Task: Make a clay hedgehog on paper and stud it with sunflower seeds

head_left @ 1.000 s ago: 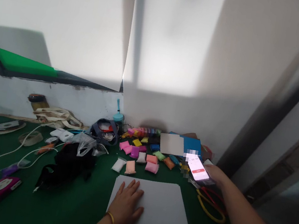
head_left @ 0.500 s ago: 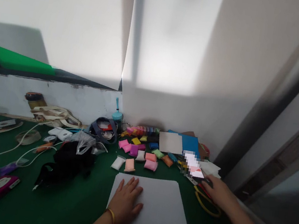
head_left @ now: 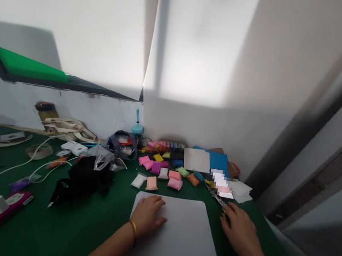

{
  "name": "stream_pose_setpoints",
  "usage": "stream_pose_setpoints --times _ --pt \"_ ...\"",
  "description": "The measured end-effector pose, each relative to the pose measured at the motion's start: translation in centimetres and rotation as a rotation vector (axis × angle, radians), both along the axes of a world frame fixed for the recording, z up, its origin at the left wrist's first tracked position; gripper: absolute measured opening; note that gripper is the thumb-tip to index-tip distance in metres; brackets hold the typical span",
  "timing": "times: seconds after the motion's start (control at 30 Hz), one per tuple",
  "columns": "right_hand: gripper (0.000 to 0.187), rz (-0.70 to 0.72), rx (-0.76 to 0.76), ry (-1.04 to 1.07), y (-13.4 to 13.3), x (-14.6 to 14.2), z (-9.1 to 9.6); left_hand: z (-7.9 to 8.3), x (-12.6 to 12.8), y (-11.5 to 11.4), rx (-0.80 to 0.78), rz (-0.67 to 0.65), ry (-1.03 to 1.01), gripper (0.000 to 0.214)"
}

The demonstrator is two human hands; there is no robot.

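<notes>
My left hand (head_left: 148, 216), with a gold bangle at the wrist, lies flat with fingers out on a stack of white paper (head_left: 183, 244). To the right of the paper, my right hand (head_left: 239, 227) is curled over the handles of a pair of scissors (head_left: 219, 201). The blades stick out past the fingertips, pointing away toward a lit phone (head_left: 224, 190). Most of the yellow handle is hidden under the palm; a bit shows between thumb and forefinger.
Several small packets of coloured clay (head_left: 152, 183) lie beyond the paper. White and blue sheets (head_left: 196, 160) rest against the wall. On the left are a black bag (head_left: 85, 179), a pink power strip (head_left: 8, 210) with cables, and a tape roll (head_left: 39, 151). White scraps (head_left: 240, 192) sit beside the phone.
My right hand has come down and nearer, from beside the phone onto the scissors' handles, which it now covers. My left hand stays flat on the paper. The view has shifted slightly.
</notes>
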State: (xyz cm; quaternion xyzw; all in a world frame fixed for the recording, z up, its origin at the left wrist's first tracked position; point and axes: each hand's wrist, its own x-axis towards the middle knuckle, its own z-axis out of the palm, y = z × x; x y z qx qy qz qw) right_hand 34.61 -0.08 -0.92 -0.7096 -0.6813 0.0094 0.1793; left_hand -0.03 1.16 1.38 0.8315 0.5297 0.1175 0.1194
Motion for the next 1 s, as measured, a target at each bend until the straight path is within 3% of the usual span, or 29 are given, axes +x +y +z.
stream_pose_setpoints --times 0.13,0.23,0.43,0.57,0.73,0.9,1.0 --pt "0.04 0.271 -0.035 0.063 0.8 -5.3 0.7 0.9 0.0 0.9 0.056 -0.023 -0.012 0.044" --pt "0.035 0.39 -0.075 0.099 2.6 -8.3 1.3 1.2 -0.1 1.3 0.098 -0.025 -0.02 0.039" --pt "0.034 0.348 0.005 0.049 8.1 -11.9 2.9 0.8 0.5 1.1 0.077 -0.032 0.007 0.032" --pt "0.036 0.337 -0.005 0.029 9.9 -14.6 2.2 0.0 0.9 0.3 0.063 -0.028 0.02 0.027" --pt "0.019 0.272 0.01 0.028 9.8 -15.5 0.8 -1.1 0.7 -0.1 0.101 0.005 -0.055 0.038" --pt "0.02 0.337 0.004 0.077 9.8 -14.5 0.5 -1.3 0.7 -0.1 0.099 0.02 -0.086 0.038" --pt "0.03 0.366 0.02 0.115 9.7 -14.1 0.2 -1.4 0.7 -0.1 0.1 0.025 -0.103 0.037"
